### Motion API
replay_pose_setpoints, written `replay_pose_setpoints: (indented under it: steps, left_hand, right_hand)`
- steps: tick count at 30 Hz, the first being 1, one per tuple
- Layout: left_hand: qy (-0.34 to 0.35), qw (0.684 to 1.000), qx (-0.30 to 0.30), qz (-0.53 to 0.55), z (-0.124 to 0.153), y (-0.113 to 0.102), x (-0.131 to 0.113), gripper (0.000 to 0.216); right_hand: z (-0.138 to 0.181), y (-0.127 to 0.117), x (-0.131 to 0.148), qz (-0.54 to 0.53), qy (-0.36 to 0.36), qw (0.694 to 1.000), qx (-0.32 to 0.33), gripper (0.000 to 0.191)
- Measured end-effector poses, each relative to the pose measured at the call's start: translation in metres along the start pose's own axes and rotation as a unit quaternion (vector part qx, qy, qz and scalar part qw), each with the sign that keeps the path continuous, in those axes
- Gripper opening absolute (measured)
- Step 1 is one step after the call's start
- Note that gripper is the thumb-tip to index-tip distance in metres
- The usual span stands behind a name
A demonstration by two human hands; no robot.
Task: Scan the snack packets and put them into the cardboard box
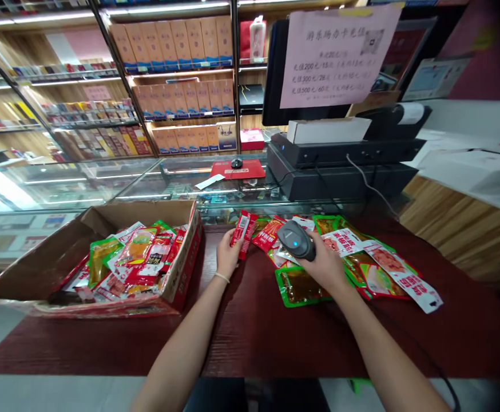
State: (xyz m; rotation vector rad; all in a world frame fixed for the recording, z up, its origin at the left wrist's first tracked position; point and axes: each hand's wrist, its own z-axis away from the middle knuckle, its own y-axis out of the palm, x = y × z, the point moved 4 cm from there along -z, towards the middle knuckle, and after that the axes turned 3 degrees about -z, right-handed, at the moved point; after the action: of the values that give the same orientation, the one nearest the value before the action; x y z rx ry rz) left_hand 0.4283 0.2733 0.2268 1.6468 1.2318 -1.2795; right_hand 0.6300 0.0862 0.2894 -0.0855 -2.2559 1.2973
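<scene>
My left hand [227,252] is closed on a narrow red snack packet [244,233], with the packet's white barcode facing up. My right hand [325,264] grips a dark barcode scanner [295,240] with a blue light on top; its head points left toward the packet. Beneath and around the scanner lies a loose pile of snack packets, among them a green-edged pouch [304,287] and a white-and-red packet [417,286]. Left of my left hand, an open cardboard box [185,257] holds many more packets [141,254].
Everything stands on a dark red wooden table [241,337]. Behind it is a glass display counter [142,186] with a red mouse pad [250,169]. A cash drawer [305,177] and a monitor with a paper sign [336,63] stand at the back right. A cable trails on the right.
</scene>
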Motion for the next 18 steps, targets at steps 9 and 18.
replay_pose_setpoints:
  steps: [9, 18]
  left_hand:
    - [0.0, 0.999, 0.012, -0.043, -0.005, -0.003, 0.012, 0.031]
    - [0.038, 0.992, 0.013, -0.116, -0.003, -0.004, 0.008, 0.027]
  right_hand:
    - [0.013, 0.015, 0.023, -0.037, -0.109, 0.99, 0.077, 0.059]
    - [0.014, 0.012, 0.026, -0.023, -0.148, 0.986, 0.077, 0.039]
